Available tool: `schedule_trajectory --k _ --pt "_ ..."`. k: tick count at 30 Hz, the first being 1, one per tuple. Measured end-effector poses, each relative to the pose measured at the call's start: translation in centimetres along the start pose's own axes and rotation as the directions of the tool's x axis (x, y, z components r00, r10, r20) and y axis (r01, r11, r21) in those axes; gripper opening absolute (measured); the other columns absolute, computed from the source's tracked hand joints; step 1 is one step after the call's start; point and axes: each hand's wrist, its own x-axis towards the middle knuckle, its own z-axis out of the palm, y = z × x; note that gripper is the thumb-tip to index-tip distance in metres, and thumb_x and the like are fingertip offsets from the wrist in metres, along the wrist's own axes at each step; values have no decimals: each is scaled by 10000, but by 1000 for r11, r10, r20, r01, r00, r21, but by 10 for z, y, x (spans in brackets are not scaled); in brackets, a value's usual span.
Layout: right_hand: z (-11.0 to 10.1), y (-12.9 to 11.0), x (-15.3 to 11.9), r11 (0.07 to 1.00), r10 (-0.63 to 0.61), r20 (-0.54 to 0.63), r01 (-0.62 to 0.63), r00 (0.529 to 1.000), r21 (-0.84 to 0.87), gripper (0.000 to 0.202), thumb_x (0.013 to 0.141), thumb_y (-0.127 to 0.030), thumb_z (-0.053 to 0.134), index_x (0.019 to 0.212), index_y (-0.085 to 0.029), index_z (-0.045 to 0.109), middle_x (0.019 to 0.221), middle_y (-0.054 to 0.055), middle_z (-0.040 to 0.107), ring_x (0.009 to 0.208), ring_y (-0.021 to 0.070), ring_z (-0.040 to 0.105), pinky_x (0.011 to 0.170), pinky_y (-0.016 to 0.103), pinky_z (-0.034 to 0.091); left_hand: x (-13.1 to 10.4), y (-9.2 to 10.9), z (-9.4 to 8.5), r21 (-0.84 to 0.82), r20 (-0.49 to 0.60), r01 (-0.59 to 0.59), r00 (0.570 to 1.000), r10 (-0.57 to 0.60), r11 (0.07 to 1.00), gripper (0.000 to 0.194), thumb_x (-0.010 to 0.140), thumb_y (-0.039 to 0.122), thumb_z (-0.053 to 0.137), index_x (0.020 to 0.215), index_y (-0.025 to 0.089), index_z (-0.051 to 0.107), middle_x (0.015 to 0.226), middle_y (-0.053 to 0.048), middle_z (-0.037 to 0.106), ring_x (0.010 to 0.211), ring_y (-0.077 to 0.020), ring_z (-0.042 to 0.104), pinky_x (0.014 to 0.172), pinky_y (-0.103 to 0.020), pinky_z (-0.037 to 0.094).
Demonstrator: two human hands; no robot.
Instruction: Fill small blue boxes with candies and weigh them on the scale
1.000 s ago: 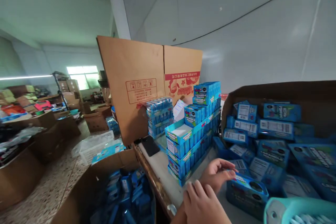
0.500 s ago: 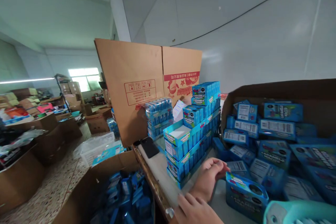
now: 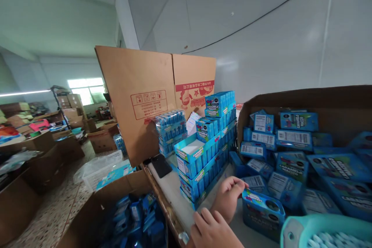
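My left hand [image 3: 228,197] reaches in from the bottom, its thumb and fingers pinched together beside the upper left corner of a blue candy box [image 3: 263,215]. Whether the fingertips grip that box or something small cannot be made out. Across my left forearm lies my right hand [image 3: 213,228], its fingers bent and slightly apart, with nothing visible in them. Just beyond both hands rises a stack of blue display trays [image 3: 188,170] filled with small boxes. The top tray has a bare white front part [image 3: 194,147] with boxes standing behind it.
A brown carton [image 3: 343,95] at right holds many loose blue boxes. A turquoise basket [image 3: 293,226] with small pale pieces is at bottom right. Behind stand wrapped packs [image 3: 171,128] and a large open carton [image 3: 122,85]. A phone [image 3: 161,166] lies by the table edge; below is another carton [image 3: 87,209].
The view has shifted slightly right, so things sit further left. More of the turquoise basket and its pale contents shows. My hands keep nearly the same pose.
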Motion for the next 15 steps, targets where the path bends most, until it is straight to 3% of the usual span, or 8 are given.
schedule_trajectory --k 5,9,15 --pt "4 -2 -1 997 -70 42 69 997 25 390 957 -367 620 676 -187 418 631 29 481 689 183 463 525 295 257 -5 -2 0 133 -6 -33 999 34 991 485 847 629 625 898 160 737 810 -14 607 803 -158 506 814 -287 383" --pt "7 -4 -3 995 -94 80 95 992 -10 407 977 -405 597 680 -187 424 637 28 480 677 176 445 528 290 271 -1 -4 -3 140 22 -24 1000 21 990 559 828 689 602 919 153 733 765 -10 562 750 -149 487 770 -281 400" --pt "8 -2 -1 997 -65 -3 65 998 33 396 978 -380 590 669 -181 443 663 29 488 681 175 446 506 292 265 -1 -11 -4 193 0 -21 1000 21 981 547 869 681 554 957 171 729 829 -20 599 799 -162 524 803 -284 417"
